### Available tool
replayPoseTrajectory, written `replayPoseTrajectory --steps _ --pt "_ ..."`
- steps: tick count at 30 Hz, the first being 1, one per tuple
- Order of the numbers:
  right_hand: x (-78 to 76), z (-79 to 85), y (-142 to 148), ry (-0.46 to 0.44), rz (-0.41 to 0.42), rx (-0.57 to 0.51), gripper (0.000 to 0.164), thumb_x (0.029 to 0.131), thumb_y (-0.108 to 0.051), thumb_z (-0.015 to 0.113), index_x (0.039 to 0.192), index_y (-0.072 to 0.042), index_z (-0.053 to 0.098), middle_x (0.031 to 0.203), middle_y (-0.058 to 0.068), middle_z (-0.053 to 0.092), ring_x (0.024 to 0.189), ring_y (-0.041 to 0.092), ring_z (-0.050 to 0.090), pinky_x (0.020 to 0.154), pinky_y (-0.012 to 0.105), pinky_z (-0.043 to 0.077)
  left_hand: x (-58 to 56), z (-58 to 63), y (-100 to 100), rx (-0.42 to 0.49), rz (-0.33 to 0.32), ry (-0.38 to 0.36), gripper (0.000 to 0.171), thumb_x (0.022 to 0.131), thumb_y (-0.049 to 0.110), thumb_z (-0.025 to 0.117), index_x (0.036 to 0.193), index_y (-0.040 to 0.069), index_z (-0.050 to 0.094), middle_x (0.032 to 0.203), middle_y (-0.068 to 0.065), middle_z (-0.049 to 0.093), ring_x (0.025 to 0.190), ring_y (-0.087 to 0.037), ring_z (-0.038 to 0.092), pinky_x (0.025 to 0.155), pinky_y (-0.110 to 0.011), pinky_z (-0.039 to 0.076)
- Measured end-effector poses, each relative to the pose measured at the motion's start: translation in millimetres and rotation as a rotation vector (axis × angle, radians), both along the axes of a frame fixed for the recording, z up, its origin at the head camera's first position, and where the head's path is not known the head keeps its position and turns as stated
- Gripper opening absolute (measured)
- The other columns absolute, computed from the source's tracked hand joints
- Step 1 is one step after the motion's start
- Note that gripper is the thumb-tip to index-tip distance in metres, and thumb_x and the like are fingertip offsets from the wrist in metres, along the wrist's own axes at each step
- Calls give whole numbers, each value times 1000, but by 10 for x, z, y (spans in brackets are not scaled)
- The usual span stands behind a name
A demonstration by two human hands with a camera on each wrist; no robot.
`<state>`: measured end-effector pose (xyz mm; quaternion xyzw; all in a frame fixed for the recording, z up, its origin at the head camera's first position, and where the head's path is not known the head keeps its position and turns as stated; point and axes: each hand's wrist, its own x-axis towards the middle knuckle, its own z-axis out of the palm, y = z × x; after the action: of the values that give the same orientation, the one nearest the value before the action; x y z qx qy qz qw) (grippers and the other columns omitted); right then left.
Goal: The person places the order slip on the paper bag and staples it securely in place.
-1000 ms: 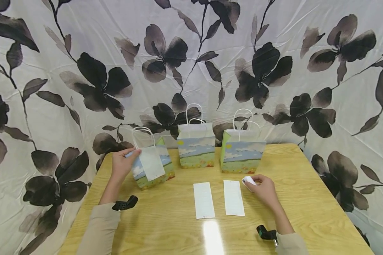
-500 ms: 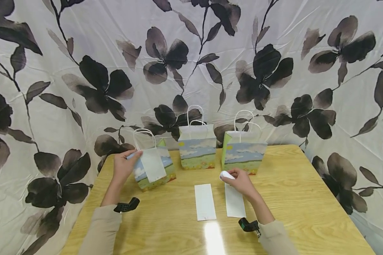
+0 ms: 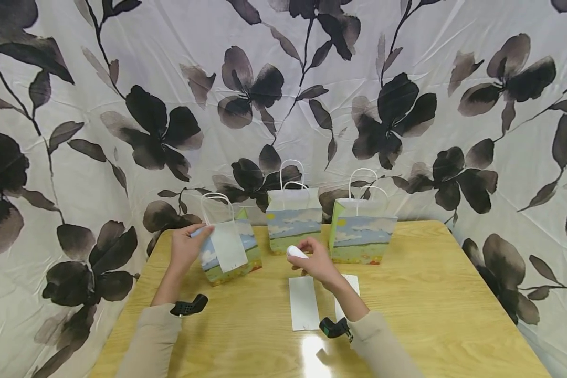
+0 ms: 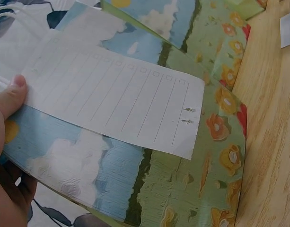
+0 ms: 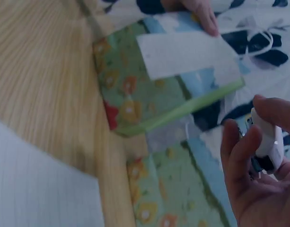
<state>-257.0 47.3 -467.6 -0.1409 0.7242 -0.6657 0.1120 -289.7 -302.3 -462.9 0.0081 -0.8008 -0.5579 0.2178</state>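
Pinching the white ruled paper card (image 3: 229, 247) against the blue-and-green printed paper bag (image 3: 252, 250), the left hand (image 3: 185, 248) holds both near the back left corner of the yellowish wooden table (image 3: 434, 299). The right hand (image 3: 317, 260) grasps a small white rounded device (image 3: 295, 252), perhaps a stapler, towards the back edge. For a good join, the card should probably stay flat and the device meet its top squarely.

Right hand (image 5: 256, 196) grips white device (image 5: 264, 135) between thumb and fingers.
Left hand (image 5: 200, 13) at edge of slip (image 5: 178, 54), slip against face of bag (image 5: 126, 87); second bag (image 5: 175, 184) below, partly in view; paper (image 5: 40, 184) on table (image 5: 45, 71), lower left.
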Motion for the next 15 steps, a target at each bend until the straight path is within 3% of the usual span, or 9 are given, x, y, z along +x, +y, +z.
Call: replayPoseTrajectory --steps 2,10,15 --pt "-35 -18 -111 12 13 9 28 91 -10 70 109 2 52 95 12 62 75 29 64 58 35 49 4 -9 16 7 -3 14 35 85 26 79 101 -4 75 96 -16 69 70 -8 60 57 -19 49" --pt "-72 256 -550 -8 42 -70 27 95 -23 66 106 -3 52 91 9 59 70 18 54 58 26 42 30 18 31 -1 7 -4 38 85 29 78 105 -4 74 106 -18 67 80 -8 59 63 -17 47" --pt "-119 375 -764 -31 25 -106 41 95 -22 66 120 3 46 98 11 58 71 18 55 59 25 43 28 -16 24 8 -6 -13 40 86 30 77 106 -3 74 106 -20 67 75 -9 60 61 -19 49"
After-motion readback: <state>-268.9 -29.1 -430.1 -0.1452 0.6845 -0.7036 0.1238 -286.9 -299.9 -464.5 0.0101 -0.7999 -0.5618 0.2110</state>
